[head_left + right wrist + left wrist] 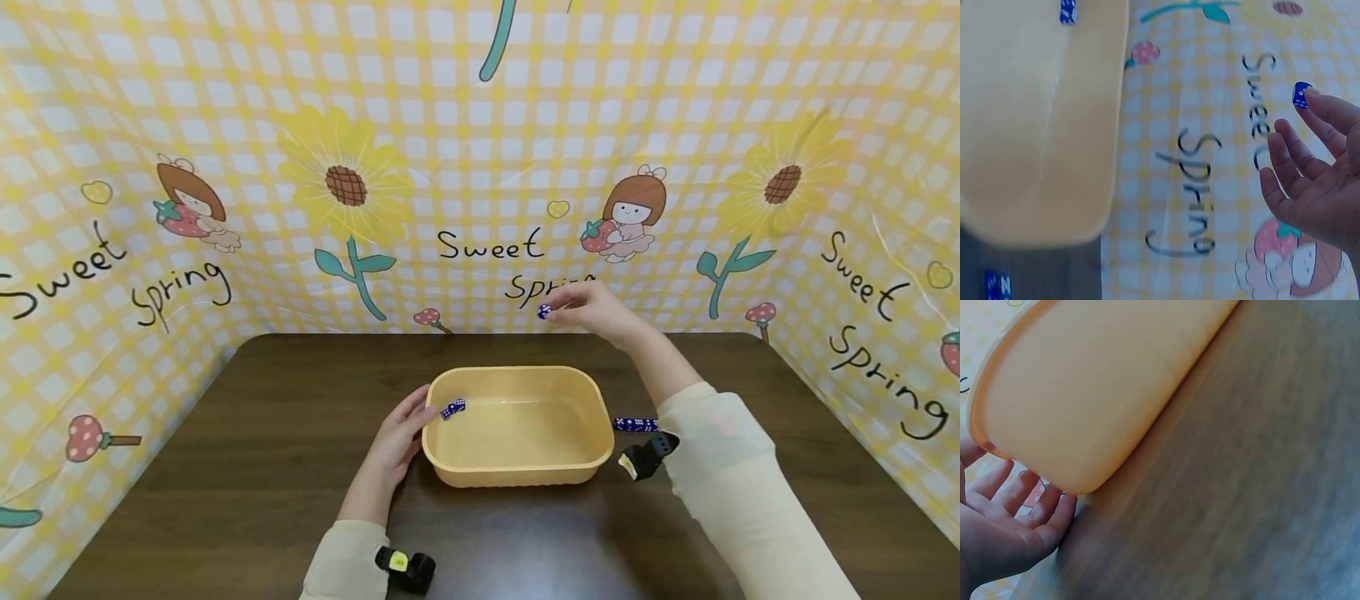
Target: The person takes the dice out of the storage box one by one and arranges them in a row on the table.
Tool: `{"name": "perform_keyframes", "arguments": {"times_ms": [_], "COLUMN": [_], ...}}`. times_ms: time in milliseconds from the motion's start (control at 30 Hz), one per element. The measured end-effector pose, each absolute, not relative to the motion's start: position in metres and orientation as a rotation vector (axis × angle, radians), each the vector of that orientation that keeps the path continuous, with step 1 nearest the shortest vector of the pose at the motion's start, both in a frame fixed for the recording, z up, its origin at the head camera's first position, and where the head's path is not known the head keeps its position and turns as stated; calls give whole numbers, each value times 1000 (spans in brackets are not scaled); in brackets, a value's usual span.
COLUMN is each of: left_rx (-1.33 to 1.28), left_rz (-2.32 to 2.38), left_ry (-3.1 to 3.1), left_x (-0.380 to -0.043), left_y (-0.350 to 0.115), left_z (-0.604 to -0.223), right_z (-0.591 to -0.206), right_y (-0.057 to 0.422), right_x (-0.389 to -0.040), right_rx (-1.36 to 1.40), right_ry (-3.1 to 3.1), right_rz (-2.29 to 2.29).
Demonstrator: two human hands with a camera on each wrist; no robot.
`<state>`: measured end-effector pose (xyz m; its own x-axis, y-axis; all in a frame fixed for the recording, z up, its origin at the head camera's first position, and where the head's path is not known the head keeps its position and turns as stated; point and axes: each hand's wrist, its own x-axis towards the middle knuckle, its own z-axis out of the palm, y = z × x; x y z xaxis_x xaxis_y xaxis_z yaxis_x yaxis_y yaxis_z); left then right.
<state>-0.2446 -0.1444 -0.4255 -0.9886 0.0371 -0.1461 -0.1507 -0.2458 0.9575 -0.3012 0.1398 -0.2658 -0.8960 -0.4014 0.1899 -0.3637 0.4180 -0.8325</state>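
A yellow plastic basin (517, 477) stands on the dark wooden table. At its left end my left hand (397, 437) grips it, the thumb over the rim and the other fingers along the outer wall (1085, 394). Raised above the basin's far side, my right hand (592, 312) pinches a blue die with white dots (1300, 95) between thumb and index finger; the remaining fingers are spread loosely. A few blue dice (453, 409) lie close together inside the basin, near the left wall.
To the right of the basin, a row of blue dice (634, 425) lies on the table (225, 483), partly hidden by the right wrist's camera (648, 454). A yellow checked cloth (465, 167) hangs behind the table and along both sides.
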Motion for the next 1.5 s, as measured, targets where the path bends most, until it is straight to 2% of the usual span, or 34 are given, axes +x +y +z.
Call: {"name": "perform_keyframes", "arguments": {"times_ms": [300,933,1500], "left_rx": [-152,-138,-121], "left_rz": [2384,2385,2387], "left_ry": [1851,1833,1815], "left_x": [-244,-245,-244], "left_y": [-144,-144,-144], "left_z": [-426,-426,-423], "right_z": [-266,-293,-362], "right_y": [195,289,352], "right_x": [-293,-269,-240], "right_rx": [-540,-352,-92], "right_ry": [2686,2734,2828], "right_rz": [-1524,-1602,-1406]}}
